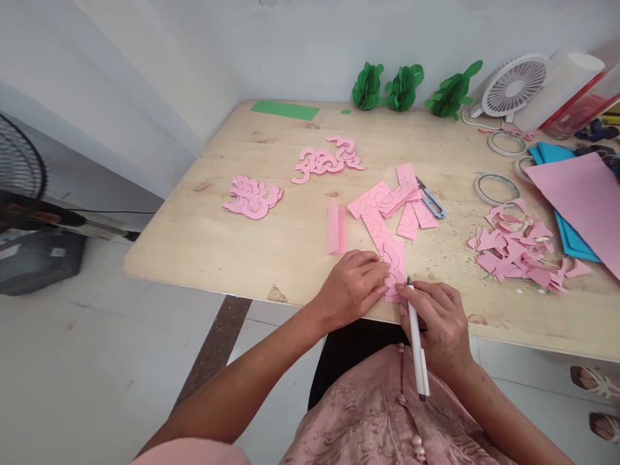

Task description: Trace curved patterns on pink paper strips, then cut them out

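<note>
Pink paper strip (396,258) with drawn curves is lying at the near edge of the bench (194,239), under the fingers of both hands. The left hand (356,281) is pressing on it with bent fingers, clenching nothing; the right hand (443,320) is grasping a white pen (417,349), its dark tip pointing away from the body, while its fingertips are touching the strip's right edge.

Just beyond, more marked strips (375,223) are overlapping, with blue-handled thread snips (433,201) lying beside them. A folded pink piece (334,229) is resting to their left. Farther left, two clusters of curved pink cutouts (254,197) are spreading over the pale, knotty wood. On the right, pink scraps (518,248) are lying in a heap near tape rolls (478,188), and a pink sheet (581,200) is covering part of some blue sheets (571,239).

Along the wall (300,45), three green paper figures (367,87) are standing between a flat green strip (285,110) and a white desk fan (516,87). Beyond the bench's left side, a black fan (19,161) is standing over the light tiled floor (97,361), where a dark band (213,349) is running beneath the bench. Sandalled feet (598,381) are showing at the lower right.
</note>
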{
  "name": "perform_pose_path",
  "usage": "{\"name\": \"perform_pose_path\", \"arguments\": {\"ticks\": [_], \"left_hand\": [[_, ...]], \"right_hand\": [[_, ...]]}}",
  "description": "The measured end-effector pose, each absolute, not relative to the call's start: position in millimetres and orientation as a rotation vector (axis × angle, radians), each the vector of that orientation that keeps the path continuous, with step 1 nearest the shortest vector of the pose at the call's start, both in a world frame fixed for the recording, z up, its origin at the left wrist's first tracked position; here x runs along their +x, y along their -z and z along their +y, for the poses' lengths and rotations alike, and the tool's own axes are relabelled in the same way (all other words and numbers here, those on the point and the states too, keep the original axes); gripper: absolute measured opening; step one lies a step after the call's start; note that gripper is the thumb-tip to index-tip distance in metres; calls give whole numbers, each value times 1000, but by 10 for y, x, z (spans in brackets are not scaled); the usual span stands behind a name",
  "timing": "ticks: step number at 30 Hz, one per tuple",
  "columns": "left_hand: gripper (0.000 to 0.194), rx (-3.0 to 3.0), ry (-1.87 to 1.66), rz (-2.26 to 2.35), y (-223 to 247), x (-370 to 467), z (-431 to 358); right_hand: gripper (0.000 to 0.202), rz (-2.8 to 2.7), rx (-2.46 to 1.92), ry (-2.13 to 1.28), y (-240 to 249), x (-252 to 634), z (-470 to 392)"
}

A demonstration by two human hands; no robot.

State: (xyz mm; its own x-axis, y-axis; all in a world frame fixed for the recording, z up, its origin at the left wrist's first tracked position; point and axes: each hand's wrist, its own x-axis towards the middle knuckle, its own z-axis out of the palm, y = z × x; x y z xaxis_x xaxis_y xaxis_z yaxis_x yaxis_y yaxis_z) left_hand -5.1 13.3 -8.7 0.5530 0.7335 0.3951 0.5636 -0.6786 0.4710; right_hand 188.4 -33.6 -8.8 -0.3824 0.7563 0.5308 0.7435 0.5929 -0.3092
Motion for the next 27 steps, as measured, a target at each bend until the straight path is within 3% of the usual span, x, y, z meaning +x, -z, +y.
{"name": "perform_pose_path", "arguments": {"ticks": [12, 27], "left_hand": [[13, 2601, -896, 1058, 128, -45, 129], [11, 2651, -912, 1040, 118, -17, 146]], "right_hand": [[24, -2152, -1204, -43, 88, 1906, -344], [29, -2157, -1190, -3, 104, 1906, -344]]}}
